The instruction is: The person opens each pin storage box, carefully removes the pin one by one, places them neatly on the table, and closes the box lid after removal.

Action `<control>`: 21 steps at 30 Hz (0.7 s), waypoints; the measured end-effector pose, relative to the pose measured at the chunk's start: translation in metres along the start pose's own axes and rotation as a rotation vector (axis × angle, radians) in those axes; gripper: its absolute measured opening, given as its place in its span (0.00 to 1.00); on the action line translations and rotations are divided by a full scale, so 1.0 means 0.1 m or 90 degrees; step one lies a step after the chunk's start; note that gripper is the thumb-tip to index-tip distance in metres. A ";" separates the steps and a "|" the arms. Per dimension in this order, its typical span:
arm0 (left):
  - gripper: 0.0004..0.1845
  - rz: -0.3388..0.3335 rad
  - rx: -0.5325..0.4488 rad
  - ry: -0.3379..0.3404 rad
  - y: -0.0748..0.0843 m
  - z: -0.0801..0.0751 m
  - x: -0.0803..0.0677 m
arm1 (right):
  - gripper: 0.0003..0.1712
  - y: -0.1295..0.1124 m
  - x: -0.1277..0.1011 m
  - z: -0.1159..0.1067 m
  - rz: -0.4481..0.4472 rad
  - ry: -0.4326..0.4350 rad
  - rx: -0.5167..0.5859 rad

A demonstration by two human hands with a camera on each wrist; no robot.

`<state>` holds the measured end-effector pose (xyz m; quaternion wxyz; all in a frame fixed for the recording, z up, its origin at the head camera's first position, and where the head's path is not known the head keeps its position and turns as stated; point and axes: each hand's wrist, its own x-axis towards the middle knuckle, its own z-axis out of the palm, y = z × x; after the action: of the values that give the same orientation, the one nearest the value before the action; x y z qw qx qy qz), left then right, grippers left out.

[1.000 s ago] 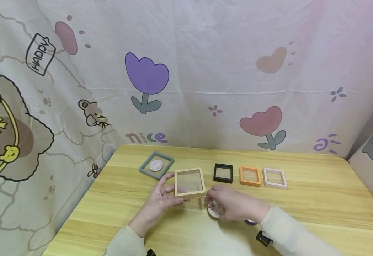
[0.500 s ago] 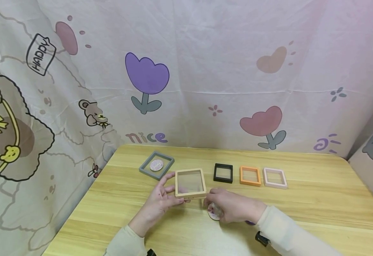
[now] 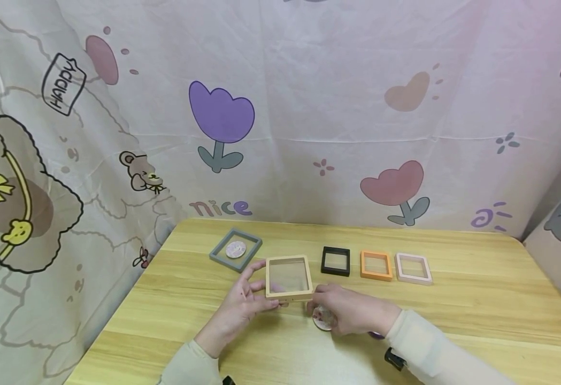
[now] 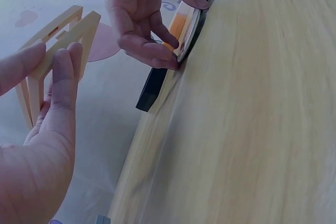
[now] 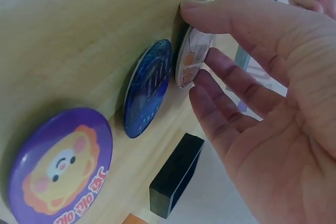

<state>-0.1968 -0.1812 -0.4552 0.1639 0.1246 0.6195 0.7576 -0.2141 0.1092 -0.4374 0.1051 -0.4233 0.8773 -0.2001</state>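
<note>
— Where's my left hand [image 3: 241,313]?
— Fingers pinching the beige square clear-windowed frame [image 3: 288,277], lifted over the wooden table [image 3: 477,299]; my right hand [image 3: 345,310] curls round the round white badge [image 3: 322,318] beside it.

frames [image 3: 376,265] in a row (badge [image 3: 323,318] nearer)

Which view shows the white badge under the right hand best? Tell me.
The right wrist view: the white badge shows its printed face, pinched by the right hand. The head view mostly hides it; the left wrist view shows only its edge.
</note>
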 end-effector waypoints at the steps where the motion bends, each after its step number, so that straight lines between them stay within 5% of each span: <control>1: 0.54 -0.002 0.000 0.002 0.00 0.00 0.00 | 0.36 0.00 0.00 -0.01 0.005 -0.002 0.006; 7: 0.53 0.001 -0.002 -0.007 0.00 0.02 0.00 | 0.27 0.01 -0.04 -0.23 0.031 0.043 0.030; 13: 0.53 0.001 0.009 -0.029 -0.02 0.06 0.01 | 0.39 -0.05 -0.08 -0.52 0.024 0.148 0.029; 21: 0.54 -0.007 0.013 -0.062 -0.03 0.13 0.00 | 0.43 -0.14 -0.02 -0.54 -0.002 0.151 0.008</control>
<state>-0.1915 -0.1685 -0.4551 0.1967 0.1596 0.6191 0.7434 -0.2219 0.1168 -0.3831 0.0032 -0.3975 0.8816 -0.2545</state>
